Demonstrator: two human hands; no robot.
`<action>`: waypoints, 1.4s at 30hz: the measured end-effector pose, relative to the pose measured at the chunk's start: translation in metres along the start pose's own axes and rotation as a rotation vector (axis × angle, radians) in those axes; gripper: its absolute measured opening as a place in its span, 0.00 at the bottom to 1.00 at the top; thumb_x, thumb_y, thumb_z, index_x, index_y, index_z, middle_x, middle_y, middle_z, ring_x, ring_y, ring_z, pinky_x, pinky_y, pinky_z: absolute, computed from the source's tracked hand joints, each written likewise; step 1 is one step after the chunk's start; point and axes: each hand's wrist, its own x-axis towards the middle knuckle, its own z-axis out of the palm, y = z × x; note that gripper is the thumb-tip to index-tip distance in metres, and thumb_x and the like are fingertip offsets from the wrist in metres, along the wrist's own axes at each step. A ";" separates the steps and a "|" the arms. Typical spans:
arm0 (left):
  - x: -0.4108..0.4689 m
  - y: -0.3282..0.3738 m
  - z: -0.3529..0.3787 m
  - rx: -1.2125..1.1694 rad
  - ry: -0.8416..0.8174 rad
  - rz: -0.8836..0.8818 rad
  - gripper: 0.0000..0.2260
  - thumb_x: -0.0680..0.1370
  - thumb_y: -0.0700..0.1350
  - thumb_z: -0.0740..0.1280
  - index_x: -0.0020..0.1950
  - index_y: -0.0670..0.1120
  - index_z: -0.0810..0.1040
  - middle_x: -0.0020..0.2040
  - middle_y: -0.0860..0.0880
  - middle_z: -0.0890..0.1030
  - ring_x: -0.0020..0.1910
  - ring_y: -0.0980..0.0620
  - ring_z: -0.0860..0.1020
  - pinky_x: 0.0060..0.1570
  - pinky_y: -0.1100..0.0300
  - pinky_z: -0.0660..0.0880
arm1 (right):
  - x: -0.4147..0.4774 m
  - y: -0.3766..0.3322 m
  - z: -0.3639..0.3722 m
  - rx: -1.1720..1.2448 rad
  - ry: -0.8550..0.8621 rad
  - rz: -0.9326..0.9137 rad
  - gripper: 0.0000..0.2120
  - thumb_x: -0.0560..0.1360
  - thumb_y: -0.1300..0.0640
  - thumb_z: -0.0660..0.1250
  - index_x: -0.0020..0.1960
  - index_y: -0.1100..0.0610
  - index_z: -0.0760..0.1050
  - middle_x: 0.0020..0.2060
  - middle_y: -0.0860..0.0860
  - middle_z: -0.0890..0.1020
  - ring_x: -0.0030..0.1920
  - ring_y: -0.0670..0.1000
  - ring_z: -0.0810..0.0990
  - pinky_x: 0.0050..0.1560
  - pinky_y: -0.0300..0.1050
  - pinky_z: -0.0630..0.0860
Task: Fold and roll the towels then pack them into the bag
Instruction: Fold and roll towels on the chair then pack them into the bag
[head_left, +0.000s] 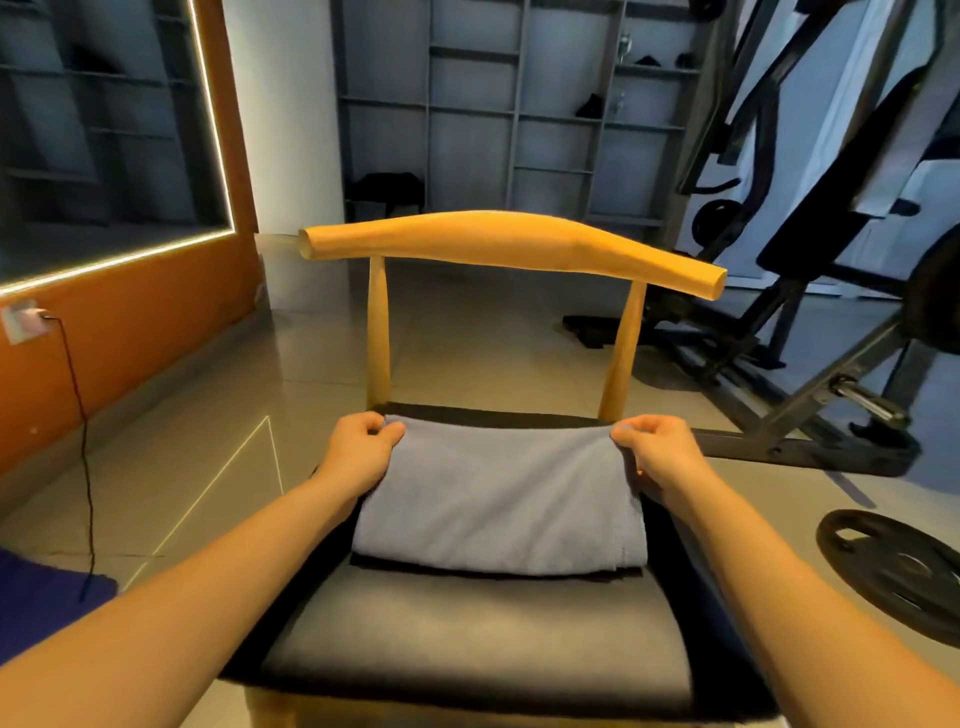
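Observation:
A grey-blue towel (498, 499) lies folded on the dark seat of a chair (467, 649). My left hand (358, 447) pinches the towel's far left corner between thumb and fingers. At the far right corner, my right hand (657, 449) pinches the towel the same way. The far edge of the towel is lifted slightly off the seat between the two hands; its near edge lies flat. No bag is in view.
The chair has a curved wooden backrest (511, 244) just beyond the hands. A weight bench and frame (810, 332) stand to the right, with a weight plate (893, 571) on the floor. A dark blue cloth (47, 597) lies at the left edge.

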 end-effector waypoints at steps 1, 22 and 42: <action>0.009 -0.008 0.005 0.047 -0.031 -0.041 0.11 0.79 0.44 0.70 0.38 0.43 0.76 0.35 0.43 0.75 0.37 0.48 0.72 0.35 0.56 0.65 | 0.009 0.007 0.006 -0.047 -0.013 0.018 0.05 0.78 0.63 0.69 0.44 0.61 0.83 0.37 0.59 0.81 0.36 0.54 0.77 0.36 0.44 0.73; 0.017 0.002 0.009 0.750 -0.438 -0.213 0.27 0.67 0.66 0.77 0.48 0.46 0.74 0.48 0.49 0.79 0.49 0.48 0.78 0.47 0.55 0.74 | 0.022 0.011 0.016 -0.575 -0.179 0.069 0.18 0.66 0.51 0.81 0.42 0.63 0.79 0.36 0.56 0.80 0.37 0.54 0.79 0.36 0.48 0.75; -0.011 0.047 0.027 0.573 -0.045 0.462 0.10 0.76 0.51 0.73 0.55 0.50 0.79 0.50 0.49 0.81 0.50 0.47 0.79 0.51 0.49 0.78 | -0.098 0.034 -0.013 -0.138 -0.300 0.222 0.20 0.77 0.64 0.70 0.64 0.56 0.65 0.46 0.63 0.83 0.31 0.57 0.83 0.32 0.50 0.82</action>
